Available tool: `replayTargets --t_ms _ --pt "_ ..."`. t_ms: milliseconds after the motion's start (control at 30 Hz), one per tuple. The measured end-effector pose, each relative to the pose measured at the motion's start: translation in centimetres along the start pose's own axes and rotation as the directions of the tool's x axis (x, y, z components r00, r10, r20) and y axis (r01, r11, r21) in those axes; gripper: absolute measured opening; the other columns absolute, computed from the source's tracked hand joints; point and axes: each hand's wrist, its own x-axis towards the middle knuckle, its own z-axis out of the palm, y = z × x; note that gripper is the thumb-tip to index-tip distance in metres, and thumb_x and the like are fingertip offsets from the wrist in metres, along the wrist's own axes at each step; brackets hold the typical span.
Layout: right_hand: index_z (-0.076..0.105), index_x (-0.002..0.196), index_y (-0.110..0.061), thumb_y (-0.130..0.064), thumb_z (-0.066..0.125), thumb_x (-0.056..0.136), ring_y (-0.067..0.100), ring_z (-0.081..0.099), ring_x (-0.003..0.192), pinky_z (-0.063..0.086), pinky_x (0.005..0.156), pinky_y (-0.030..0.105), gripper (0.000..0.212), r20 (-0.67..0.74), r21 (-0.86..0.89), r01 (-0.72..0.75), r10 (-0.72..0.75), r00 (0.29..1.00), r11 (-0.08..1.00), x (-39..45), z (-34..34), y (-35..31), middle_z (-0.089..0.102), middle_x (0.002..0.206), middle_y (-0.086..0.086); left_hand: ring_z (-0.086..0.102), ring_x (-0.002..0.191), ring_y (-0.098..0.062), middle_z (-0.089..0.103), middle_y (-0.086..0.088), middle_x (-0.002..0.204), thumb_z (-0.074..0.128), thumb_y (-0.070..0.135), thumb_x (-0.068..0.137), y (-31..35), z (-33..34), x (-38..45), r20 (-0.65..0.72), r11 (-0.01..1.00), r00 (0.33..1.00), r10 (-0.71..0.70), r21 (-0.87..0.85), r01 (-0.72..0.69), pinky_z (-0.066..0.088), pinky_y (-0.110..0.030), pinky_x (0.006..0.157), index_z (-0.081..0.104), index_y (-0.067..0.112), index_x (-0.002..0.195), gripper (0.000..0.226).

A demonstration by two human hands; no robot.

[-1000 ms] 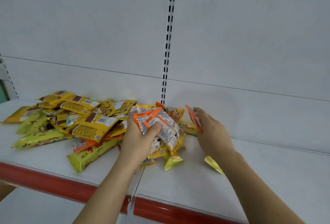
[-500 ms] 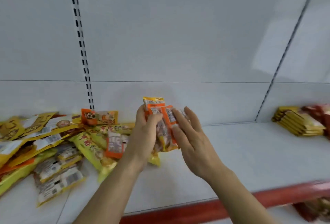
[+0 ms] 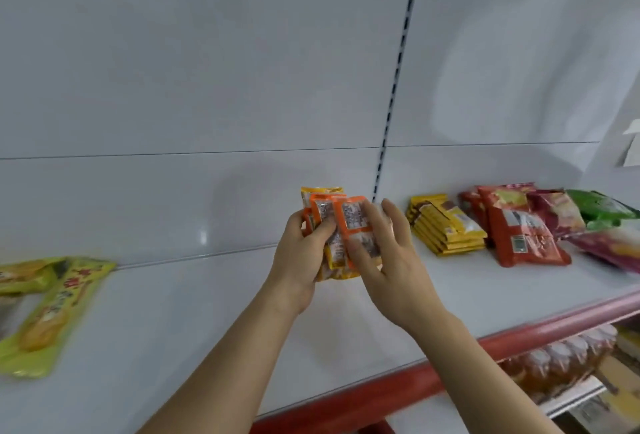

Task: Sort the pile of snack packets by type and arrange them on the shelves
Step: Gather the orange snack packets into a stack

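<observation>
Holding a small bunch of orange-edged, clear-window plastic snack packets upright above the white shelf board w/ red front lip, roughly mid-shelf, not touching it. These look light, floppy & slick, so I reckon they slide against each other easily; best hold is across the flat faces near the middle w/ a squeeze from both sides, not by the sealed ends, which would let the stack fan out. My left hand is curled round the bunch from the left, thumb across the front, fingers behind. My right hand comes in from the right, palm turned toward the packets, fingers mostly straight & spread, fingertips pressing the front packet, squaring the stack as far as I can judge. Both forearms angle up from the bottom of view & converge on the bunch. To the right sit sorted groups: a neat stack of flat yellow packets, red pouches, a green bag. Far left, blurred yellow-green long wrappers lie loose, unsorted. Free shelf space lies just left of the yellow stack, prob. where this bunch goes.
</observation>
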Motion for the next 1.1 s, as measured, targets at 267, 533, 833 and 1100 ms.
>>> replayTargets --t_ms 267,533,833,1100 --pt "0.006 0.156 -0.043 -0.070 0.026 0.096 0.030 0.007 0.152 0.025 0.118 0.049 0.069 0.239 -0.324 0.013 0.069 0.969 0.946 5.5 0.5 7.7 -0.012 0.167 -0.004 0.062 0.120 -0.034 0.064 -0.008 0.131 0.056 0.042 0.101 -3.2 3.7 6.6 -0.214 0.648 0.960 0.182 0.760 0.047 0.052 -0.045 0.098 0.051 0.017 0.136 0.044" --pt "-0.015 0.155 -0.040 -0.073 0.012 0.094 0.037 -0.002 0.152 0.021 0.119 0.054 0.074 0.427 -0.432 0.061 0.144 0.893 0.900 5.2 1.3 9.8 -0.021 0.165 0.003 0.062 0.117 -0.037 0.067 -0.014 0.127 0.037 0.042 0.109 -3.7 3.1 7.1 -0.149 0.353 0.982 0.119 0.931 0.099 0.046 -0.040 0.089 0.048 0.014 0.132 0.038" --pt "-0.014 0.155 -0.042 -0.075 0.011 0.093 0.040 -0.003 0.152 0.015 0.120 0.057 0.074 0.411 -0.449 0.174 0.029 0.911 0.876 3.6 0.6 9.1 -0.020 0.166 -0.002 0.053 0.133 -0.039 0.051 -0.016 0.151 0.036 0.041 0.109 -3.2 2.8 6.2 -0.195 0.318 0.973 0.124 0.937 0.147 0.045 -0.047 0.106 0.020 0.012 0.160 0.062" --pt "-0.009 0.157 -0.041 -0.072 0.011 0.096 0.029 -0.008 0.154 0.010 0.124 0.052 0.071 0.333 -0.391 0.157 -0.019 0.943 0.907 3.6 0.3 7.3 -0.017 0.167 -0.001 0.049 0.133 -0.035 0.051 -0.013 0.149 0.048 0.038 0.105 -2.5 1.1 3.0 -0.135 0.235 0.938 0.319 0.970 0.059 0.046 -0.046 0.102 0.033 0.013 0.155 0.058"
